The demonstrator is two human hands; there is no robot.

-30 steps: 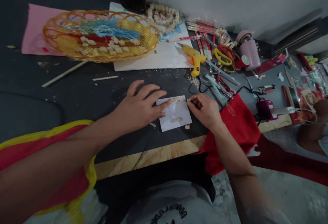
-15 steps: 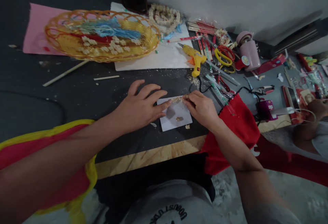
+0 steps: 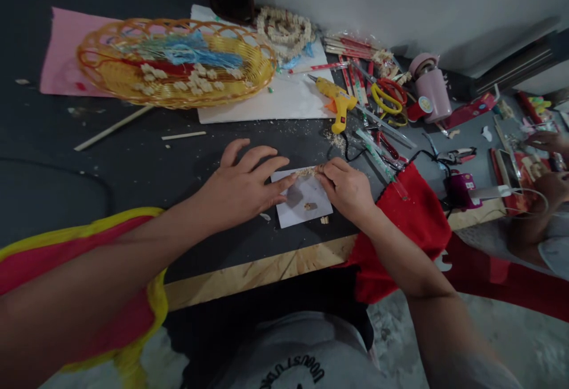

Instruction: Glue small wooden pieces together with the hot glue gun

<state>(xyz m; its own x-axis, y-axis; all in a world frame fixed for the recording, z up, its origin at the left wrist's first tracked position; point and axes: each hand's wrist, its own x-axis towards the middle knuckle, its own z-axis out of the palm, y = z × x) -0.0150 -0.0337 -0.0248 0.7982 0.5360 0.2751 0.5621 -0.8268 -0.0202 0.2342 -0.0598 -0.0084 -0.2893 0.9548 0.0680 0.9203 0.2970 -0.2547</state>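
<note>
A small white paper [image 3: 293, 214] lies on the dark table in front of me. Along its far edge runs a short row of small pale beige pieces [image 3: 306, 172], too small to make out exactly. My right hand [image 3: 347, 187] pinches the right end of this row between thumb and fingers. At the left end, my left hand [image 3: 246, 182] touches the row with one fingertip, its other fingers spread. A small brownish bit [image 3: 310, 206] lies on the paper. Another pale fragment [image 3: 325, 220] sits by its lower right corner.
A yellow glue gun [image 3: 340, 104] lies beyond my right hand, near scissors [image 3: 386, 101] and a pink bottle [image 3: 433, 89]. A wicker basket [image 3: 249, 89] holds blue threads and pale pieces. Red cloth [image 3: 413, 211] hangs over the edge. Another person's hands [image 3: 551, 187] are at far right.
My hands stay almost in place at the row of pale pieces. At the far right, another hand of the other person has come into view.
</note>
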